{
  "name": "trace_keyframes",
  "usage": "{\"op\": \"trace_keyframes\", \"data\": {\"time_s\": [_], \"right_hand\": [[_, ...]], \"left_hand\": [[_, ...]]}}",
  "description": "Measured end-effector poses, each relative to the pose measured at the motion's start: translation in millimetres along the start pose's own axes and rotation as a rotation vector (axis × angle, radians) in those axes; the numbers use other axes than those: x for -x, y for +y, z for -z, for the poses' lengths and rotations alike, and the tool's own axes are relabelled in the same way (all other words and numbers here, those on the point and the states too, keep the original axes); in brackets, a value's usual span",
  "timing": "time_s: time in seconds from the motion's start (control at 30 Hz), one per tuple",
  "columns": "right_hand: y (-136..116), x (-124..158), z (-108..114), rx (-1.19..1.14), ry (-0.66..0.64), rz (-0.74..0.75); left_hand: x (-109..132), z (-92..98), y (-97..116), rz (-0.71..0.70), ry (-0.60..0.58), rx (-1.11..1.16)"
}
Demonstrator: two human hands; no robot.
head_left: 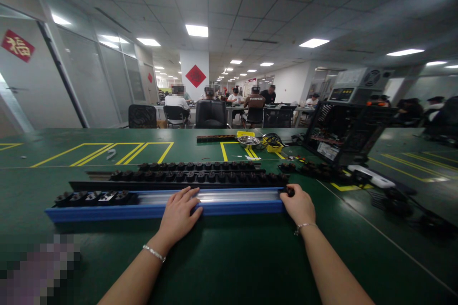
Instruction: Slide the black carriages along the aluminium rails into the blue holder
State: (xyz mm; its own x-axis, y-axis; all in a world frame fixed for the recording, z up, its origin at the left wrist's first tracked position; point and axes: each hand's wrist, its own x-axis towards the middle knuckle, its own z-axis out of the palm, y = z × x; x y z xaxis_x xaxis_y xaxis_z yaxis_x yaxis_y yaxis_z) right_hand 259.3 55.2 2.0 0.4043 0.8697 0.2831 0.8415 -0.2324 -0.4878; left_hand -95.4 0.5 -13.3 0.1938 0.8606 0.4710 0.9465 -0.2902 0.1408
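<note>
A long blue rail [236, 208] with a silvery inner channel lies across the green table. Several black socket modules [93, 196] sit in its left end. My left hand [181, 209] rests over the middle of the rail, fingers spread on it. At the rail's right end my right hand [299, 206] is closed on a small black module [289, 191], which its fingers partly cover. Directly behind the blue rail lies a black rail [161, 185], and beyond that stand rows of more black modules [200, 176].
An open computer case [343, 133] stands at the back right, near a metal bowl [248, 140] and yellow holders with cables. A white device [372, 176] and black parts lie at the right. A pixelated object is at the lower left. People sit at distant tables.
</note>
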Motion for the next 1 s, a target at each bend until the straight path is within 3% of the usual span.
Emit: {"op": "trace_keyframes", "data": {"time_s": [1.0], "right_hand": [[8.1, -5.4, 0.4, -0.033, 0.001, -0.059]], "left_hand": [[0.0, 0.1, -0.4, -0.006, -0.004, -0.005]]}}
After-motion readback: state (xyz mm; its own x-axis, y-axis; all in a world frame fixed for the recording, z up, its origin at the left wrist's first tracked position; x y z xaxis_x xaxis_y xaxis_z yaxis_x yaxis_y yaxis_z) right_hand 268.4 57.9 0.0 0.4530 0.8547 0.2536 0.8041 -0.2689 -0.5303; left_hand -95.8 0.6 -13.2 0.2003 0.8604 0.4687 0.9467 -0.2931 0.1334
